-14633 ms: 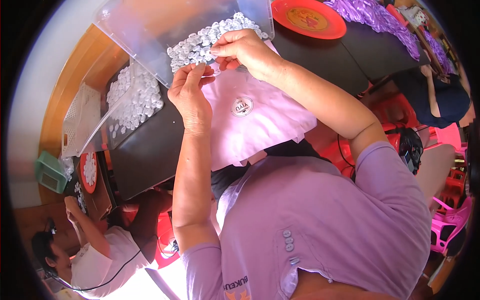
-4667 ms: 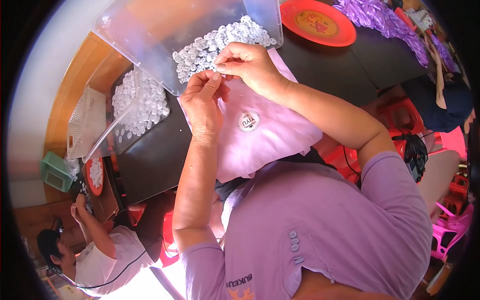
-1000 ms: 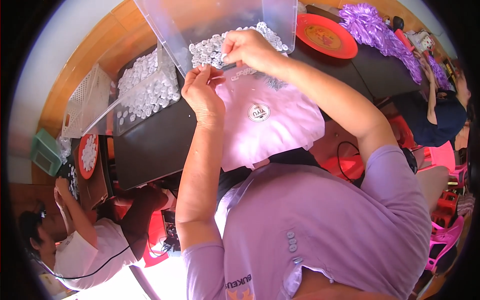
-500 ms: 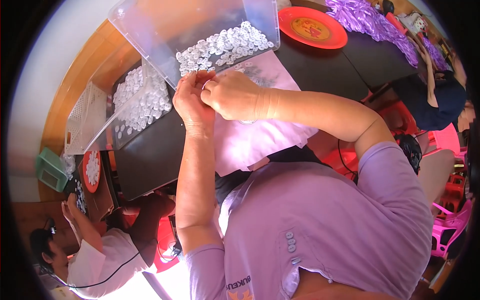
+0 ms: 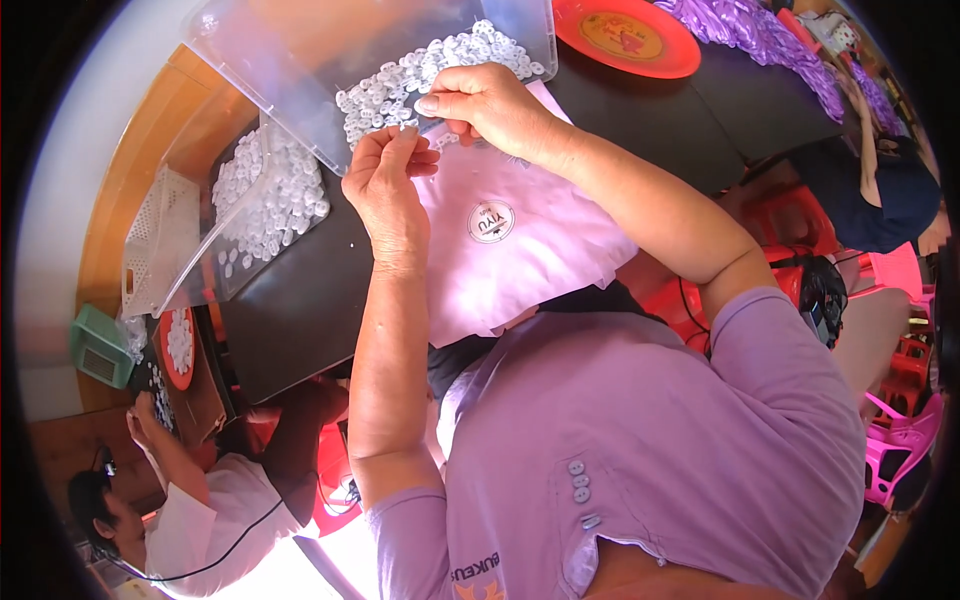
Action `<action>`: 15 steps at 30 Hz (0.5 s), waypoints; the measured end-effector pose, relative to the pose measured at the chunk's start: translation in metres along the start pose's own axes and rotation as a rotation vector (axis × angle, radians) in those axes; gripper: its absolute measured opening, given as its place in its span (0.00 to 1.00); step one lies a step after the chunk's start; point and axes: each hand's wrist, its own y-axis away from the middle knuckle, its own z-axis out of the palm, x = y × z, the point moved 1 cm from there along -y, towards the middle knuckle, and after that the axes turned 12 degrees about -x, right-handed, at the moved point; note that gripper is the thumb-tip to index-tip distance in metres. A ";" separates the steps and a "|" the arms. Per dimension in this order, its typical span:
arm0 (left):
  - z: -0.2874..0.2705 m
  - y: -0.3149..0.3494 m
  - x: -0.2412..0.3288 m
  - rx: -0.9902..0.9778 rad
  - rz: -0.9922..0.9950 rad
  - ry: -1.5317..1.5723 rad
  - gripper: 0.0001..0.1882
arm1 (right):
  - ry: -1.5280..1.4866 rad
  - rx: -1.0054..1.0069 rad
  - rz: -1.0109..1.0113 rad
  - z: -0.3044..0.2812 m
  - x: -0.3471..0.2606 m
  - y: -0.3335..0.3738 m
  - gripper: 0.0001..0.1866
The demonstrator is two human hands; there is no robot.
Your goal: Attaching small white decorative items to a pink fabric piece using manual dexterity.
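Note:
My left hand [image 5: 392, 185] is raised at the near edge of a clear plastic bin [image 5: 300, 135], thumb and forefinger pinched on a small white piece [image 5: 408, 125]. Just above and to the right, my right hand [image 5: 495, 108] pinches another small white piece [image 5: 424, 107] at its fingertips. The two hands are slightly apart. Inside the bin lies a heap of small white oval pieces [image 5: 430, 70]. Beneath my hands a pink cloth or bag [image 5: 540, 245] with a round printed mark spreads from the bin towards my lap.
Left of the bin, a second clear bin [image 5: 190, 265] holds many similar white pieces. A red round tray [image 5: 670, 50] and a purple bundle [image 5: 760, 45] lie on the dark table [image 5: 290, 320]. One co-worker [image 5: 215, 510] sits at lower left, another [image 5: 860, 190] at right.
My hands were close together; the right hand has moved up and right, away from the left, and white pieces now show at the fingertips. The printed mark on the pink cloth is uncovered.

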 end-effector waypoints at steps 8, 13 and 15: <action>0.001 0.002 0.002 -0.025 -0.030 -0.068 0.08 | -0.057 -0.035 0.049 -0.002 0.003 -0.001 0.13; 0.000 0.003 0.002 -0.015 -0.026 -0.003 0.07 | -0.037 -0.043 0.057 0.000 -0.004 0.002 0.12; 0.000 0.003 0.001 -0.028 -0.025 -0.011 0.08 | -0.040 -0.062 0.049 0.002 0.001 0.000 0.12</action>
